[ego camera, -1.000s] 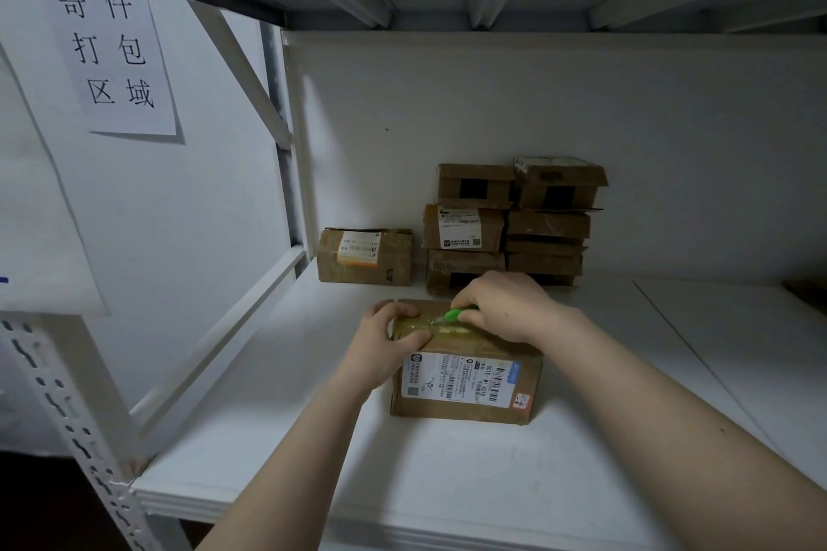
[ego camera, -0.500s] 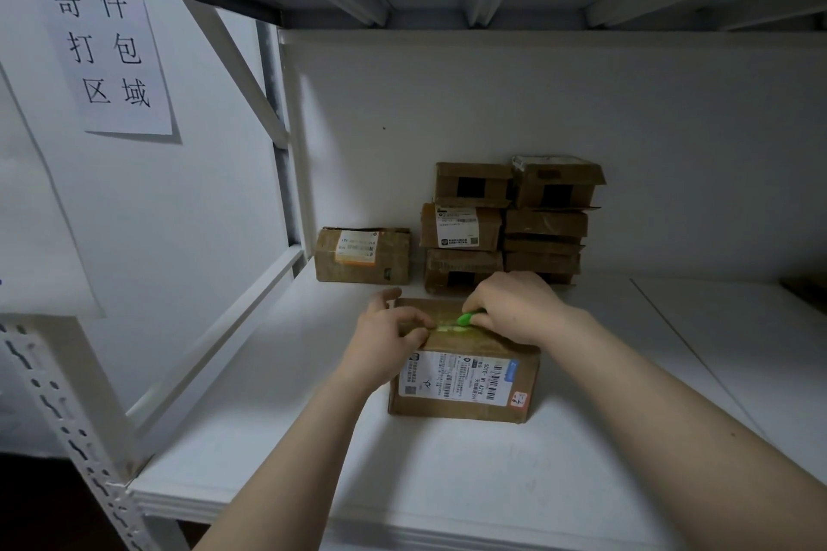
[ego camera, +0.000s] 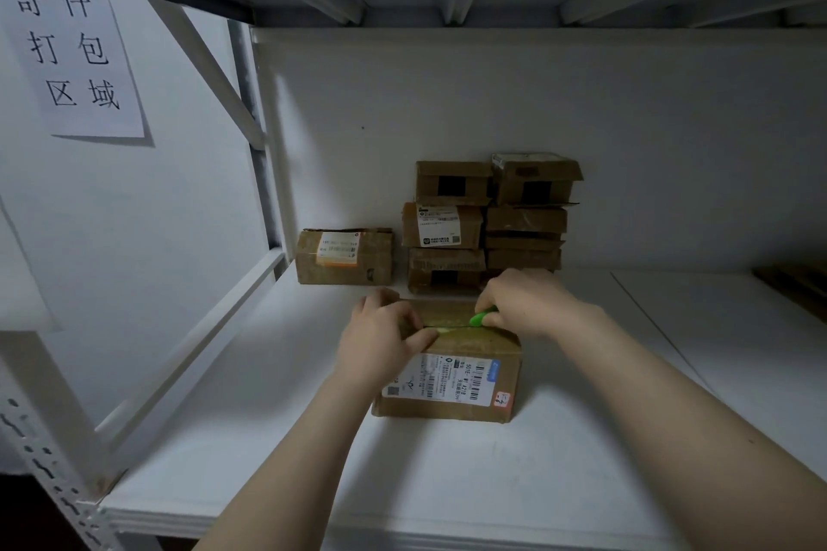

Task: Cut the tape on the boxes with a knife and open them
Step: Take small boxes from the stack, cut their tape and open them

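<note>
A brown cardboard box (ego camera: pixel 447 389) with a white shipping label on its front face sits on the white shelf (ego camera: pixel 402 474). My right hand (ego camera: pixel 523 302) grips a green knife (ego camera: pixel 478 319) over the taped seam on the box's top, toward its right part. My left hand (ego camera: pixel 380 338) holds the box's top left corner, fingers curled over the top and thumb on the front edge. The blade itself is hidden.
A stack of several cardboard boxes (ego camera: pixel 488 224) stands against the back wall. A single box (ego camera: pixel 344 257) with an orange-edged label stands to its left. A paper sign (ego camera: pixel 67 49) hangs on the left panel. A metal upright (ego camera: pixel 49 456) stands at the near left.
My right hand has drawn the green knife rightward along the box's top seam. My left hand has shifted its fingers slightly on the left corner. The box stays in place.
</note>
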